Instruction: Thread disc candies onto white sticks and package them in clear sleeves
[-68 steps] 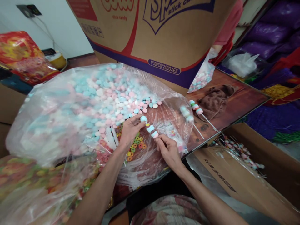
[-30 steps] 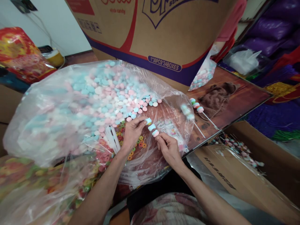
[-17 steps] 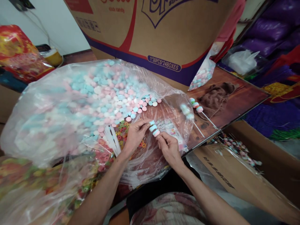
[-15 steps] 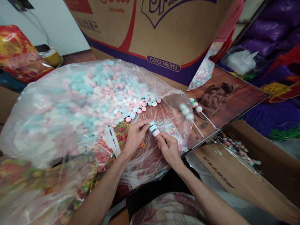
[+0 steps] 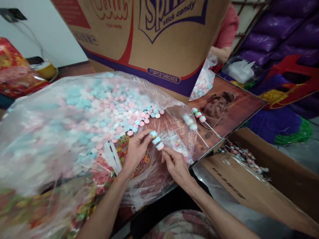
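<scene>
Since two seconds ago the three pastel candy discs have closed up from a spaced-out row into a tight stack on the thin white stick (image 5: 157,141), and my view has tipped upward a little, so everything sits lower in the picture. My left hand (image 5: 136,151) pinches the top blue disc between thumb and fingertips, and my right hand (image 5: 174,162) grips the bare lower end of the stick; both hands are clamped on the same skewer, close together but not touching each other.

The skewer hangs just above the open mouth of the big clear plastic bag of pink, blue and white candy discs (image 5: 82,116), which covers most of the left of the bench (image 5: 239,106). Beside my left wrist lies a bundle of bare white sticks (image 5: 111,157), and under my palm a scatter of small bright ring candies (image 5: 122,149) (red, yellow, green, as far as I can tell).

Two finished candy skewers (image 5: 198,119) lie on the bench to the right, one half under the bag's edge. Behind them stands a tall brown cardboard carton printed "stick candy" (image 5: 149,36). Another person's arm in a red sleeve (image 5: 225,33) shows past its right edge. An open cardboard box of wrapped skewers (image 5: 244,159) sits low at my right.
</scene>
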The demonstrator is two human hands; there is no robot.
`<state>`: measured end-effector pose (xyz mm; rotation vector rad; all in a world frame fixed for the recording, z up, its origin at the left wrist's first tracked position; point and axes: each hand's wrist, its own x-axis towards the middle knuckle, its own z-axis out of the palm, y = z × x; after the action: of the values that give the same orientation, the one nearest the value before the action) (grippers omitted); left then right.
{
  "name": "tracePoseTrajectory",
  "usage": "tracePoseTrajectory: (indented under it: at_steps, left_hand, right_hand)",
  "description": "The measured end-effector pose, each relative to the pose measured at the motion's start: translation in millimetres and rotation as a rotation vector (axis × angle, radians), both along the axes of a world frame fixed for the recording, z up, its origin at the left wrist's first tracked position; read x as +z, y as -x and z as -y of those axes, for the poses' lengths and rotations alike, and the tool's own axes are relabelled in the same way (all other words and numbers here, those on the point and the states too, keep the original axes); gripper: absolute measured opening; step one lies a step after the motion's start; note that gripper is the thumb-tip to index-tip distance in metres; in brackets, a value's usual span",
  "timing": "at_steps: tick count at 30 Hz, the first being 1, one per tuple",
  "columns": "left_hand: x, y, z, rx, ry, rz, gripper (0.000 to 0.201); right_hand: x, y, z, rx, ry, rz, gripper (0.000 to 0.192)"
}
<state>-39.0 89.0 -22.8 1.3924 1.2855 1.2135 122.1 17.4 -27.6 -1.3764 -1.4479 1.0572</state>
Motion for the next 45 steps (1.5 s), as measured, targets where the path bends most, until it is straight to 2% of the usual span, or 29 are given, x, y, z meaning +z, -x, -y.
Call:
tracePoseTrajectory:
  at_steps: [6, 9, 16, 22, 24, 27, 30, 33, 35, 37, 39, 42, 45]
  left_hand:
    - [-7.2, 8, -4, 0.000, -0.168, -0.258, 0.026]
    - [-13.3, 7, -5, -0.017, -0.170, -0.317, 0.028]
    - [-17.6, 1, 0, 0.003, -0.049, -0.267, 0.035]
    - [-22.7, -3, 0, -0.012, -0.051, -0.216, 0.032]
    - [-19.3, -7, 2, -0.020, -0.048, -0.189, 0.034]
    - [-6.1, -14, 9, -0.064, -0.012, -0.146, 0.040]
    - [11.7, -18, 16, -0.122, 0.034, -0.070, 0.047]
    - [25.7, -17, 17, -0.170, 0.048, 0.010, 0.058]
    - [31.3, -13, 16, -0.132, 0.046, 0.041, 0.061]
    - [35.6, -4, 16, -0.041, 0.031, 0.034, 0.051]
    - [40.3, 6, 20, 0.052, 0.007, 0.008, 0.039]
    - [48.0, 26, 31, 0.135, -0.020, -0.041, 0.028]
    - [54.0, 48, 45, 0.253, -0.023, -0.091, 0.025]
  right_hand:
    - [-1.1, 1, -1, -0.049, -0.040, 0.016, 0.026]
    - [-5.9, 3, -3, -0.073, -0.072, 0.060, 0.027]
    - [-6.1, 2, -5, -0.102, -0.096, 0.093, 0.026]
    - [-7.4, 3, -6, -0.115, -0.105, 0.084, 0.024]
    - [-7.8, 3, -5, -0.127, -0.099, 0.077, 0.026]
    - [-4.2, -2, -1, -0.141, -0.101, 0.075, 0.028]
    - [4.6, -18, 3, -0.163, -0.190, 0.127, 0.027]
    - [14.6, -43, 3, -0.243, -0.332, 0.233, 0.025]
    - [19.7, -65, 0, -0.284, -0.383, 0.318, 0.024]
    - [21.6, -89, -5, -0.346, -0.400, 0.403, 0.024]
    - [18.2, -113, -17, -0.445, -0.407, 0.471, 0.026]
    - [0.9, -144, -46, -0.582, -0.391, 0.639, 0.029]
    - [-18.3, -160, -73, -0.520, -0.333, 0.780, 0.033]
